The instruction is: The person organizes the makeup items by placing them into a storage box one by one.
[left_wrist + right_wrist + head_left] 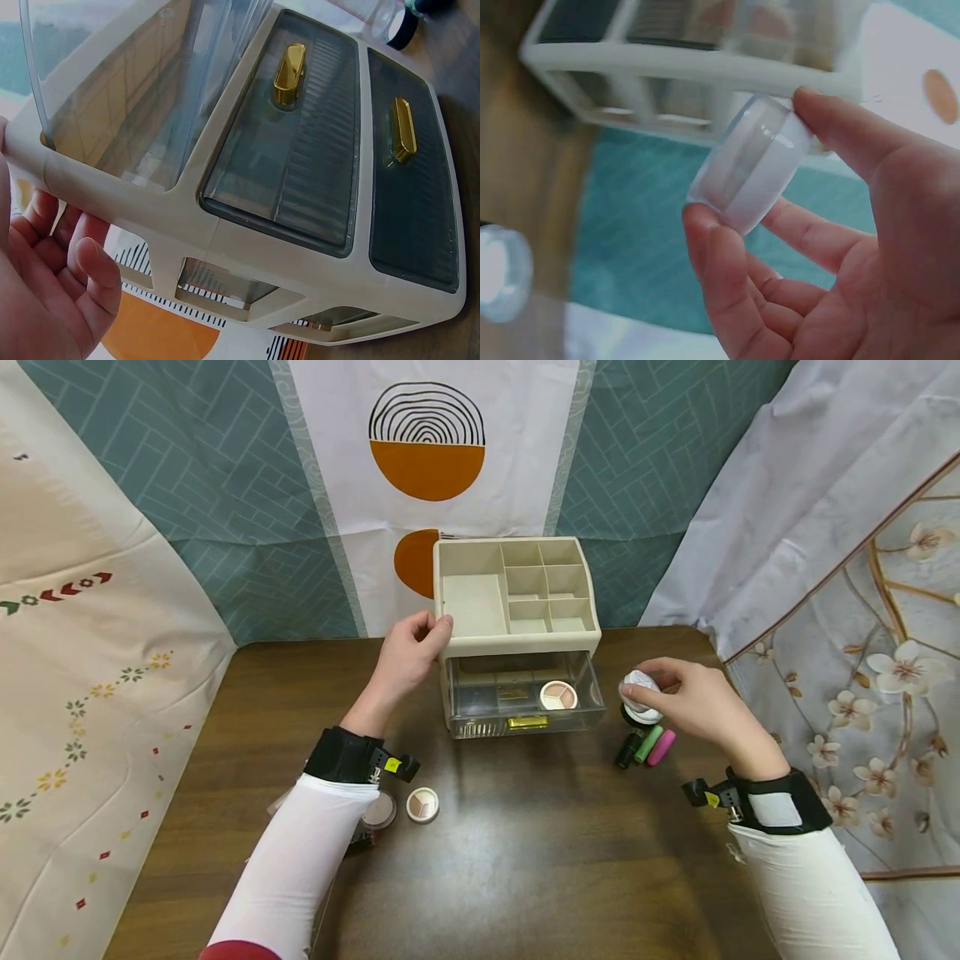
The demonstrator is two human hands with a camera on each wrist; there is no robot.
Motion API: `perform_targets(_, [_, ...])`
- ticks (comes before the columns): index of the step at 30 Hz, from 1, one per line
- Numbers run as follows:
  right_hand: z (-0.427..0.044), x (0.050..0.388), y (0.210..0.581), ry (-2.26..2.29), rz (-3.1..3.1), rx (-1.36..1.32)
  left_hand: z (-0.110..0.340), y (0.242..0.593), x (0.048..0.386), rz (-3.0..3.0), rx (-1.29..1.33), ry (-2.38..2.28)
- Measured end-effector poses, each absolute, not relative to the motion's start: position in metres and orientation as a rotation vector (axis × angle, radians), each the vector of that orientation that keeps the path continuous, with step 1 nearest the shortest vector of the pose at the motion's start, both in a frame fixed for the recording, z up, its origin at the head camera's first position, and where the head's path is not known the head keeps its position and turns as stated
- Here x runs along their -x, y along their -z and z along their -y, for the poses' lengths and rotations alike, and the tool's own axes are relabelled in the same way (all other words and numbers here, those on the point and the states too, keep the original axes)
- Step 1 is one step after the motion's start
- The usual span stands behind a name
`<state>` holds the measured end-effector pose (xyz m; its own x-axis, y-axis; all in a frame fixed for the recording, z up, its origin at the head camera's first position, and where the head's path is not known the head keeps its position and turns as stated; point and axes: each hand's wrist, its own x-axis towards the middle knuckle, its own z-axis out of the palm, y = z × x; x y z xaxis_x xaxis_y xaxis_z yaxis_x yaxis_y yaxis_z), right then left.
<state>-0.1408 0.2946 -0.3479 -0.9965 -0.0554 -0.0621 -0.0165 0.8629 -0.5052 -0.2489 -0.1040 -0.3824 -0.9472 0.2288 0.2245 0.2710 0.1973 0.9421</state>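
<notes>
A cream drawer organizer has its clear top drawer pulled out, with a round three-shade palette inside. My left hand grips the organizer's upper left edge; in the left wrist view the fingers curl at its side wall. Off the organizer's right side, my right hand pinches a small clear-and-white round jar between thumb and fingertips. Under that hand stands another jar on the table. Beside it lie black, green and pink small tubes.
A second round palette and a round compact lie on the wooden table by my left forearm, which partly hides other items. Two shut drawers with gold handles show below the open one. Curtains hang behind and at both sides.
</notes>
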Motion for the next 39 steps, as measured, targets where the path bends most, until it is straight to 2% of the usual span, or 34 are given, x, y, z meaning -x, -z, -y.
perform_targets(7, [-0.278,0.136,0.307,0.849,-3.027,0.103,0.104,0.383,0.249,2.412,0.488,1.897])
perform_targets(14, [-0.256,0.135,0.287,0.89,-3.006,0.21,0.104,0.384,0.25,2.408,0.487,1.897])
perform_targets(23, [-0.218,0.146,0.291,0.942,-2.937,0.477,0.104,0.383,0.248,2.416,0.48,1.891])
perform_targets(31, [-0.171,0.169,0.301,0.806,-2.856,0.695,0.106,0.383,0.25,2.415,0.484,1.866])
perform_targets(39, [-0.148,0.18,0.307,0.509,-2.814,0.726,0.104,0.383,0.249,2.429,0.483,1.873])
